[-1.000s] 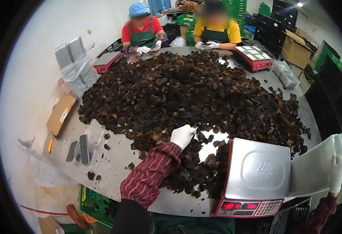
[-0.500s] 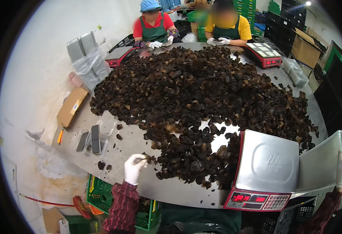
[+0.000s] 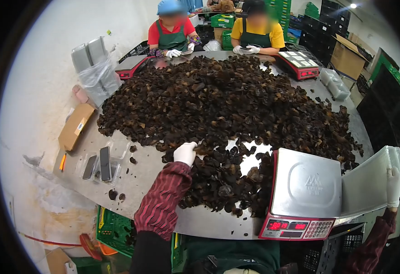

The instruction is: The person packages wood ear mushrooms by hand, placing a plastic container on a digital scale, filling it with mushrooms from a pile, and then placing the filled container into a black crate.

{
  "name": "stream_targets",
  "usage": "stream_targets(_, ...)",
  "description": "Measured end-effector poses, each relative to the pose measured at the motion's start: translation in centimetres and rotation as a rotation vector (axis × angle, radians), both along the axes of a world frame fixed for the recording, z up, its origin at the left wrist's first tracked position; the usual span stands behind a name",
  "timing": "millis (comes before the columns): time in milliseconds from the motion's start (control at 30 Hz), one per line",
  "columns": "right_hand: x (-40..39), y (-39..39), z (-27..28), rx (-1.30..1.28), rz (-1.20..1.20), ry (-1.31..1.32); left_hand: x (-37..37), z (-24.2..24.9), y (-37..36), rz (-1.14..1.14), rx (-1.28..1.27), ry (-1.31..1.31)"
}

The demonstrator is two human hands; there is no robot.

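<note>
A large heap of dark brown, curled pieces (image 3: 223, 96) covers the middle of the metal table (image 3: 136, 192). My left hand (image 3: 185, 154), in a white glove, is at the heap's near left edge; its fingertips are hidden among the pieces or turned away. On the right, my right hand (image 3: 393, 187), also gloved, grips the outer edge of a stack of clear plastic trays (image 3: 371, 182). Between my hands stands a red and silver scale (image 3: 306, 187) with nothing on its plate and a lit red display.
Two co-workers (image 3: 172, 39) (image 3: 258, 36) sit across the table near two more scales (image 3: 134, 64) (image 3: 299, 64). Phones (image 3: 105, 163), a cardboard piece (image 3: 76, 127) and an orange cutter (image 3: 62, 162) lie left. Green crates (image 3: 113, 233) stand below the near edge.
My left hand has moved forward and right to the heap; the small dark piece it pinched is no longer visible. My right hand still holds the trays. The whole view has shifted slightly.
</note>
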State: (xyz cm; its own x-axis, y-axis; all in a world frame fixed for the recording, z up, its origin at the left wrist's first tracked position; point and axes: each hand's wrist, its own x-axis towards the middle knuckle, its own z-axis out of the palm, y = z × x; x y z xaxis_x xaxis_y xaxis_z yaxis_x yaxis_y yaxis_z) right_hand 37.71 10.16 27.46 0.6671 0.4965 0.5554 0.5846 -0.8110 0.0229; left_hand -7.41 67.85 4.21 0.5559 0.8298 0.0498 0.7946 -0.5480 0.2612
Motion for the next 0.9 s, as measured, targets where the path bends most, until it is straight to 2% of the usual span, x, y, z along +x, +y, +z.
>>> stream_targets(100, 0.0, -0.1, 0.1, -0.034, -0.031, 0.022, -3.6, 1.4, -1.5, -0.080, 0.039, -0.506)
stream_targets(133, 0.4, -0.4, -0.2, -0.038, -0.030, 0.030, -5.6, 3.1, -2.7, -0.093, 0.017, -0.604)
stream_targets(200, 1.6, -1.1, -0.5, -0.017, -0.003, 0.007, -10.3, 6.5, -6.0, -0.036, 0.030, -0.628)
stream_targets(300, 0.9, -0.7, -0.2, 0.001, 0.019, 0.058, -20.7, 4.8, -7.9, 0.122, 0.001, -0.672)
stream_targets(333, 0.9, -0.6, -0.2, 0.020, 0.021, 0.075, -23.5, 5.8, -9.4, 0.170, 0.063, -0.486)
stream_targets(367, 1.0, -0.7, -0.2, 0.007, 0.017, 0.077, -26.9, 5.0, -10.3, 0.246, -0.016, -0.456)
stream_targets(400, 1.1, -0.8, -0.3, 0.005, 0.019, 0.082, -28.9, 5.8, -11.5, 0.290, -0.022, -0.289)
stream_targets(467, 1.5, -1.0, -0.4, 0.018, 0.038, 0.070, -31.8, 6.4, -12.9, 0.522, -0.290, -0.001)
stream_targets(500, 1.5, -1.0, -0.4, 0.016, 0.037, 0.071, -31.8, 6.4, -13.2, 0.522, -0.291, 0.001)
stream_targets(567, 1.4, -1.1, -0.3, -0.002, 0.001, 0.047, -29.1, 7.2, -13.5, 0.457, -0.082, 0.313)
stream_targets(600, 1.5, -1.2, -0.2, -0.003, -0.004, 0.046, -26.9, 7.5, -13.1, 0.427, -0.062, 0.228)
stream_targets(633, 1.7, -1.3, -0.4, 0.004, 0.002, 0.049, -26.2, 5.3, -12.1, 0.278, 0.041, 0.007)
stream_targets(700, 1.8, -1.3, -0.5, 0.015, 0.003, 0.047, -18.3, 7.1, -12.1, 0.079, -0.011, -0.365)
stream_targets(733, 1.7, -1.2, -0.5, 0.024, 0.007, 0.052, -15.0, 6.3, -11.7, 0.042, -0.092, -0.467)
stream_targets(767, 1.6, -1.1, -0.5, 0.033, 0.011, 0.055, -11.4, 6.4, -11.7, -0.128, -0.009, -0.501)
stream_targets(800, 1.5, -1.2, -0.4, 0.034, 0.006, 0.050, -8.0, 6.3, -11.7, -0.206, -0.002, -0.518)
stream_targets(900, 1.5, -1.1, -0.3, 0.005, 0.015, 0.043, 0.1, 4.3, -11.4, -0.343, 0.074, -0.490)
